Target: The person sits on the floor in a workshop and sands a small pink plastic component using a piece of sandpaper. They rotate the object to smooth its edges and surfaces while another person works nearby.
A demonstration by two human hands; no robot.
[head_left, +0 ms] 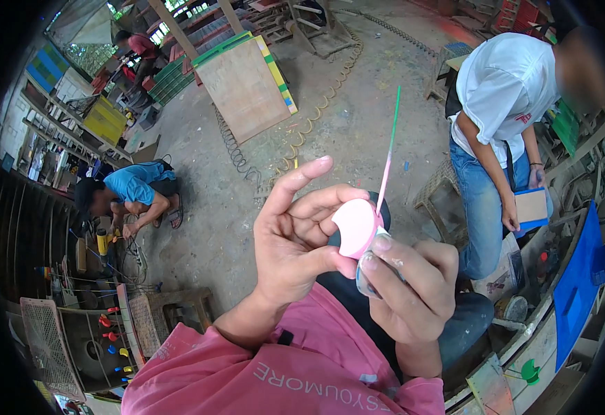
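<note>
My left hand (285,238) pinches a small pink disc-like piece (356,227) between thumb and fingers, its index finger raised. A curved bite is cut from the piece's left side, and its face is paler than its rim. From behind its right edge a thin stick (387,159) rises, pink below and green toward the tip. My right hand (413,283) is closed at the piece's lower right edge, with whitish smears on the fingertips. Its fingers hold a small pale, partly bluish thing (368,285), mostly hidden, whose kind I cannot make out.
A person in a white shirt (510,90) sits at the right, holding a blue-edged board (531,207). Another in blue (136,183) crouches at the left by a yellow tool (102,242). A plywood panel (247,90) stands ahead; a coiled hose (323,104) crosses the floor.
</note>
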